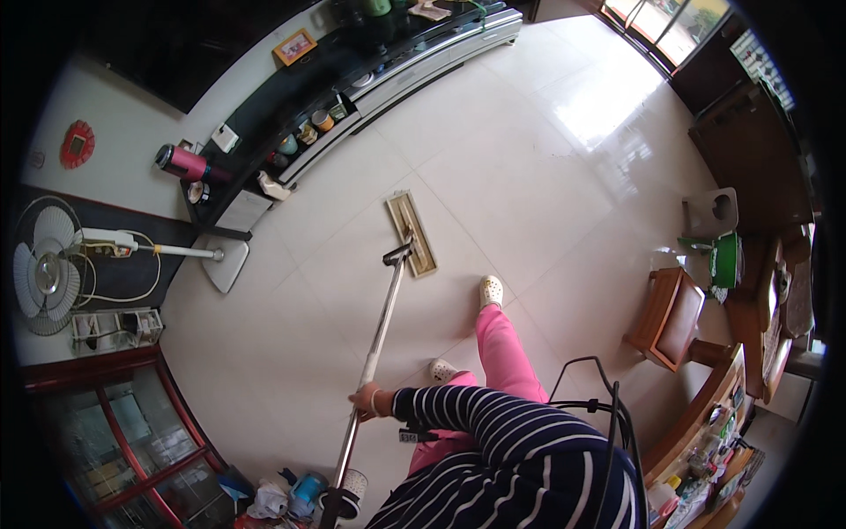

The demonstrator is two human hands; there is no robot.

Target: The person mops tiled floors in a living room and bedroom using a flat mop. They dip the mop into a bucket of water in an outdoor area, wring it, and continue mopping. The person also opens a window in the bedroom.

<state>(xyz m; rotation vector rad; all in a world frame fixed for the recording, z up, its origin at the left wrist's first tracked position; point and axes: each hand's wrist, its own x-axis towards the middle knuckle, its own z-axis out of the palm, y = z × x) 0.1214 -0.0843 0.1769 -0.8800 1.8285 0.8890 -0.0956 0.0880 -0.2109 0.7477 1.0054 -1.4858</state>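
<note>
My right hand (374, 402), at the end of a navy striped sleeve reaching across from the right, is closed around the long metal handle of a flat mop (380, 331). The handle slants up from the lower edge to a hinged joint. Its rectangular beige head (411, 234) lies flat on the pale tiled floor (335, 264), ahead of my feet. My left hand does not show. Both feet wear pale clogs, the forward clog (491, 292) standing just right of the mop head.
A long low TV cabinet (401, 84) runs along the far left. At left are a standing fan (48, 273) and a white upright floor tool (227, 263). A glass-doored cabinet (132, 432) stands lower left; a brown-topped wooden stool (668, 317) is at right.
</note>
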